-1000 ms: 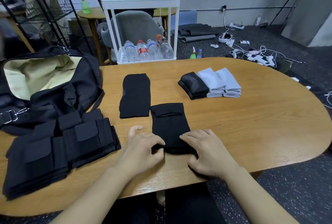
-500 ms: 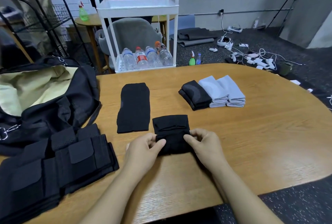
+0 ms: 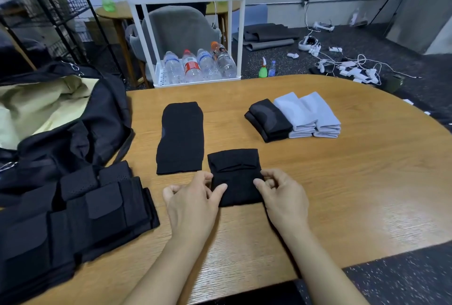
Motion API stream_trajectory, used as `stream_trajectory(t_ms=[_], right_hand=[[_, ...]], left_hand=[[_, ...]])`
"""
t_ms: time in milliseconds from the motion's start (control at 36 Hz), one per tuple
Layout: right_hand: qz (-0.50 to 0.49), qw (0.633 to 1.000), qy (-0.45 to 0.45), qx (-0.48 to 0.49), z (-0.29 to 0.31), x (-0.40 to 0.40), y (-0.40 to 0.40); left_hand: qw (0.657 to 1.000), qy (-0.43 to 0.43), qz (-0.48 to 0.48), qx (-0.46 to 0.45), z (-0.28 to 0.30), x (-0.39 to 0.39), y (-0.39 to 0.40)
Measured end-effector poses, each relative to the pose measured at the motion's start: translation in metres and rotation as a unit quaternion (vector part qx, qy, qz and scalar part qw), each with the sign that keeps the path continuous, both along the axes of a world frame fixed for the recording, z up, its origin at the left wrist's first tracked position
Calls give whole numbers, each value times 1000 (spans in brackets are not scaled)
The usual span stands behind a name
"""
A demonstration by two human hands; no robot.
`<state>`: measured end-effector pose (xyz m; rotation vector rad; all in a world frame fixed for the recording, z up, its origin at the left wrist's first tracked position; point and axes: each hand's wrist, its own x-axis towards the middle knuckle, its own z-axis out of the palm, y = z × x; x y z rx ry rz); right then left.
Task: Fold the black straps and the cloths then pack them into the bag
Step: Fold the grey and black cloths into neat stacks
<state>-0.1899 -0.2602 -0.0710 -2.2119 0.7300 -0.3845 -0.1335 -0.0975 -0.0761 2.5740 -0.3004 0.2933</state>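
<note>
Black folded cloth (image 3: 236, 177) lies on the table (image 3: 342, 194), right of the open bag (image 3: 61, 128). Left hand (image 3: 193, 202) and right hand (image 3: 281, 194) pinch its side edges. Uneven release may let the fold spring open.

Two bare forearms, no sleeves, rising from the frame's lower edge; left hand (image 3: 193, 203) and right hand (image 3: 285, 195) without gloves, rings or watch.

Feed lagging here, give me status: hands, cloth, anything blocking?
Left hand and right hand pinching the folded black cloth at its sides. Cloth flat on table. Unfolded black cloth just beside, bag open, path clear.
</note>
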Motion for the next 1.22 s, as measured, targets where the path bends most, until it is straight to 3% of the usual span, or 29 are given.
stream_trajectory(t_ms=[83, 194, 417, 500, 611, 722, 833, 1000, 1222], right_hand=[[6, 999, 15, -38, -1, 0, 1], [-7, 999, 3, -42, -1, -3, -2], [-52, 992, -96, 69, 3, -11, -15], [-15, 994, -86, -70, 5, -20, -13], [170, 928, -67, -326, 6, -29, 5], [278, 872, 15, -402, -8, -32, 16], [297, 858, 75, -412, -17, -33, 8], [269, 866, 108, -408, -18, -36, -2], [284, 876, 139, -365, -14, -43, -11]], left_hand=[[999, 2, 5, 46, 1, 0, 1], [1000, 4, -1, 19, 1, 0, 5], [997, -3, 15, -78, 16, -6, 18], [996, -30, -14, -80, 19, -16, 21], [986, -28, -162, -2, 13, -33, 16], [944, 17, -285, 163, 10, -37, 10], [927, 25, -286, 242, 7, -33, 14], [923, -21, -273, 272, -3, -28, 27], [920, -7, -272, 282, 5, -26, 36]])
